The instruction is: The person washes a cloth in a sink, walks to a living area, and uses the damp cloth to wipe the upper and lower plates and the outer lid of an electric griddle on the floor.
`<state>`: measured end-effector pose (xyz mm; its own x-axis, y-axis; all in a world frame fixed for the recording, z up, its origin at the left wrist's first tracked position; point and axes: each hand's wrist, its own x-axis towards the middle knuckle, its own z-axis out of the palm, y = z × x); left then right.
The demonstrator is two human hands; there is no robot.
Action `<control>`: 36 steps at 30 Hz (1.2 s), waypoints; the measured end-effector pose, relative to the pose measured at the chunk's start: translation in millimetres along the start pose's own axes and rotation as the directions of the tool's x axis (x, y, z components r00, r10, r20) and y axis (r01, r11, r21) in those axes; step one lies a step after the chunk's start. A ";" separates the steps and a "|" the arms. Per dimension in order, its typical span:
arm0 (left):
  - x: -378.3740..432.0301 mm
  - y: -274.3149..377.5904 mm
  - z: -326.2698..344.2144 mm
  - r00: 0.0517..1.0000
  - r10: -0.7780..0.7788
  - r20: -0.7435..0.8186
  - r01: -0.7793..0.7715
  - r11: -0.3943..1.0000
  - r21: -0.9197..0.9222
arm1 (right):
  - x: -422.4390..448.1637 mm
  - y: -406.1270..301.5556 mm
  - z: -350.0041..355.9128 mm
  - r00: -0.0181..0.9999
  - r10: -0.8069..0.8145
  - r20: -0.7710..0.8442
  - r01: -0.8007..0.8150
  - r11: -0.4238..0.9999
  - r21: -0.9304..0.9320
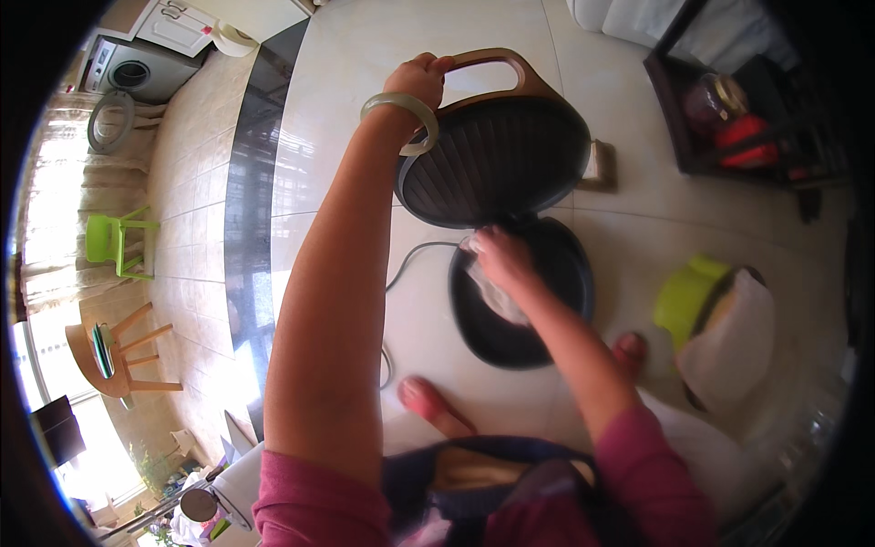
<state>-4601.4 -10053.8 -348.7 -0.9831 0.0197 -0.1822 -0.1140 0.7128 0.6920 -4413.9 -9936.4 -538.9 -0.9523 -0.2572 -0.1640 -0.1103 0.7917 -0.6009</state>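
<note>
An electric griddle stands opened on the floor in front of me, its ribbed dark lid (492, 161) tilted up. My left hand (418, 81) grips the brown lid handle (523, 72) at its left end; a pale bangle circles that wrist. Down in the round black lower pan (571, 273), my right hand (504, 254) presses a crumpled whitish cloth or tissue (502, 301) against the pan's left side. The right hand is a little blurred. A thin dark power cord (413, 254) runs off to the left from the hinge area.
Right of the pan is a lime-green stool (690, 294) with a pale cloth or paper (731, 342) on it. A dark rack (666, 116) holding a jar stands upper right, near a small box (600, 166). My red slippers (427, 396) flank the pan. A washing machine (140, 68) stands far left.
</note>
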 end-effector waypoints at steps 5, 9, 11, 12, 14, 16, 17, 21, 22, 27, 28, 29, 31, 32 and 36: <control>1.2 -2.5 -0.3 0.998 0.062 -0.002 -0.062 0.998 -0.016 | 0.5 -9.7 28.4 0.984 -0.109 -0.139 0.048 0.922 -0.384; 2.8 -4.0 1.2 0.999 0.031 0.011 -0.030 0.999 -0.033 | 6.0 -7.3 41.8 0.989 0.147 -0.014 -0.146 0.962 -0.230; 4.2 -4.4 2.0 1.000 0.015 0.004 -0.015 0.999 -0.044 | 13.4 -6.9 47.9 0.939 0.341 0.050 -0.339 0.940 -0.032; 4.8 -4.7 2.4 1.000 0.002 0.005 -0.001 0.999 -0.048 | 17.1 -7.2 51.1 0.968 0.141 0.209 0.001 0.826 -0.564; 6.6 -5.4 2.5 1.000 -0.018 0.017 0.019 0.998 -0.054 | 23.0 -8.1 56.4 0.851 0.004 0.526 0.522 0.110 -0.846; 8.3 -6.5 1.8 0.999 -0.013 0.034 0.016 0.998 -0.064 | 24.4 -6.9 57.7 0.818 0.008 0.575 0.575 -0.016 -0.818; 8.6 -7.5 1.1 0.999 -0.017 0.040 0.020 0.997 -0.071 | 22.5 -4.7 56.1 0.836 -0.002 0.549 0.547 0.075 -0.834; 5.5 -13.0 -1.5 0.997 -0.067 0.040 0.072 0.990 -0.118 | -5.4 26.7 25.1 0.982 0.162 0.100 -0.091 0.861 -0.501; 4.2 -14.0 -1.8 0.998 -0.060 0.036 0.064 0.991 -0.119 | -16.3 41.0 9.8 0.983 0.166 0.072 -0.114 0.876 -0.469; -1.3 -13.7 -2.8 0.997 -0.066 0.040 0.071 0.984 -0.163 | -58.6 93.9 -56.0 0.872 0.455 -0.182 -0.482 0.864 -0.150; -1.9 -12.9 -3.0 0.997 -0.063 0.037 0.069 0.983 -0.170 | -62.6 96.6 -61.4 0.842 0.478 -0.251 -0.520 0.843 -0.136; -2.2 -12.3 -3.2 0.998 -0.051 0.038 0.058 0.980 -0.189 | -64.9 97.2 -64.2 0.821 0.493 -0.288 -0.551 0.817 -0.172; -2.2 -11.4 -3.4 0.997 -0.063 0.038 0.069 0.979 -0.194 | -64.7 93.8 -63.3 0.807 0.532 -0.256 -0.576 0.804 -0.145; -2.2 -11.0 -3.6 0.997 -0.069 0.037 0.075 0.977 -0.201 | -62.5 90.4 -60.3 0.784 0.575 -0.234 -0.614 0.773 -0.158; -2.1 -10.8 -4.1 0.997 -0.068 0.045 0.075 0.984 -0.161 | -44.6 75.1 -40.3 0.807 0.404 -0.431 -0.381 0.913 0.142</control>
<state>-4598.6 -10064.4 -352.9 -0.9655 0.0027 -0.2603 -0.2085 0.5904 0.7797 -4391.2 -9843.1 -545.3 -0.9355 0.3514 -0.0375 0.3028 0.7423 -0.5978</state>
